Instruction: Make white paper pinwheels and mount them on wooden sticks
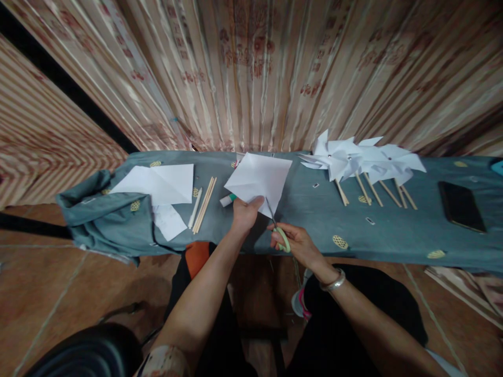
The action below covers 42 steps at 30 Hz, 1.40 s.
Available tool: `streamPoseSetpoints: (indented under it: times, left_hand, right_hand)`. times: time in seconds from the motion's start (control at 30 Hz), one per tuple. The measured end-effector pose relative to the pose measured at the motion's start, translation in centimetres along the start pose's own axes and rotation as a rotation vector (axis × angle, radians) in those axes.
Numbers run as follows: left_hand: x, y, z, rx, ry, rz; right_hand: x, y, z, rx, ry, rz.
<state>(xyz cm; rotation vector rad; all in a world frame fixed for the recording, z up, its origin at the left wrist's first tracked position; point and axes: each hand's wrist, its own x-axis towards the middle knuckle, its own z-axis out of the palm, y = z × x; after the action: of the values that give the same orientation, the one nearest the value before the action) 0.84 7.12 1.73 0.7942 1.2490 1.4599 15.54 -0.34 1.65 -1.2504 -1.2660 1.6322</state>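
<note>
My left hand [246,213] grips a white square of paper [259,175] by its near edge, thumb on top, above the cloth-covered table. Faint crease lines cross the sheet. In my right hand [296,242] is a pair of scissors [283,240] with light green handles; its fingers are closed round them. The blades reach up into the paper's near corner, close to my left thumb. Partly hidden under the paper lies a white and green tube-like thing [227,200].
Thin wooden sticks [205,205] and a white pen-like stick [195,208] lie left, beside white paper sheets [173,183] and a smaller paper piece [170,222]. Several white paper pinwheels [361,157] on sticks lie right, then a dark phone [461,206]. A curtain [259,73] hangs behind the table.
</note>
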Motion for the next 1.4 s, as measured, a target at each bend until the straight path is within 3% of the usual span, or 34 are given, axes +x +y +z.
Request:
streamPoseSetpoints:
  times: [1.4]
  left_hand:
    - [-1.00,-0.06,0.31,0.056,-0.030,-0.055]
  right_hand:
    - [0.25,-0.24,-0.08,-0.007,0.037,-0.006]
